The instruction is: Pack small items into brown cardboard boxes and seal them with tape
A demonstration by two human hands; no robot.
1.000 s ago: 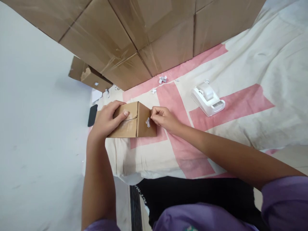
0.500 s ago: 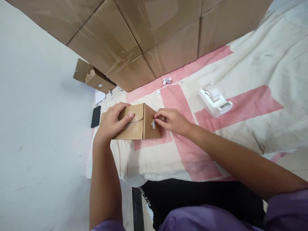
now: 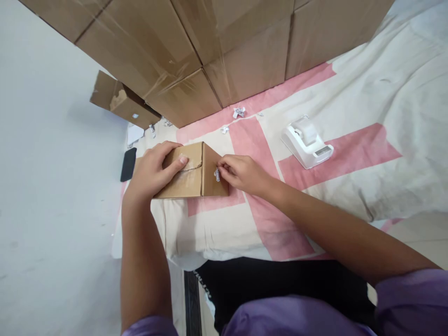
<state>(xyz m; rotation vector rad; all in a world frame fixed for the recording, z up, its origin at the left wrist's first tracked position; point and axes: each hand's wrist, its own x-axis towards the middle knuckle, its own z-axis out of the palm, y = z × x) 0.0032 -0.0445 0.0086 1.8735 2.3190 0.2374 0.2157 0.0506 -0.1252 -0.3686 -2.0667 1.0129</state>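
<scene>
A small brown cardboard box [image 3: 182,184] rests on the pink and cream cloth, with a strip of clear tape along its top seam. My left hand [image 3: 150,170] is wrapped over the box's left end, its thumb lying on top near the seam. At the box's right face, my right hand [image 3: 241,172] pinches a crumpled bit of printed label [image 3: 217,175] between thumb and fingertips. Whether that piece still sticks to the cardboard, I cannot tell.
Large taped cartons [image 3: 245,70] stand along the back. A white tape dispenser [image 3: 308,142] sits to the right. Crumpled scraps [image 3: 239,112] lie behind the box. A black phone [image 3: 128,164] and an open cardboard box [image 3: 126,102] are at the left, by the wall.
The whole view has shifted slightly, so everything sits a little further left. Both hands keep nearly the same hold on the box and the label piece.
</scene>
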